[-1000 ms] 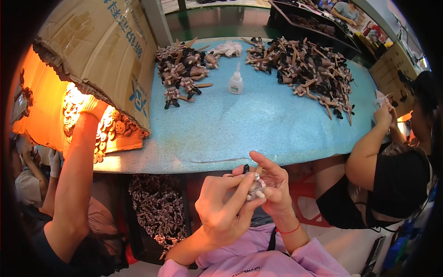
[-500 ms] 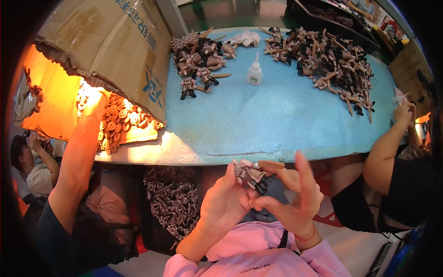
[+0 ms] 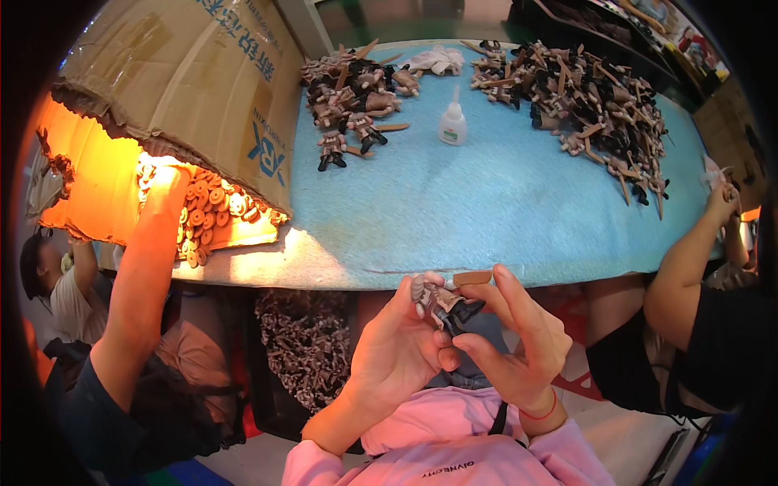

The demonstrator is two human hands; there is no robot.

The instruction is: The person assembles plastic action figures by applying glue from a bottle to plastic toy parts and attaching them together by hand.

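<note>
Above my lap, near the table's front edge, my left hand (image 3: 395, 352) is closed around a small toy figure (image 3: 440, 302) with a pinkish-brown body and black boots. From the figure's upper side a brown sword-like blade (image 3: 472, 278) sticks out to the right. The fingers of my right hand (image 3: 523, 348) are at the blade's tip, the index finger against its end. Its thumb lies lower, close to the boots. Part of the figure is hidden by my left fingers.
Similar figures lie in piles at the table's back left (image 3: 356, 93) and right (image 3: 592, 105). A white glue bottle (image 3: 452, 125) stands between them. At left, a co-worker's arm (image 3: 138, 292) reaches into a lit cardboard box (image 3: 203, 89) of round brown pieces. A dark bin (image 3: 304, 344) holds more figures.
My right index finger, raised and apart before, has come down onto the blade's tip. The figure stays in my left hand, almost in the same place.
</note>
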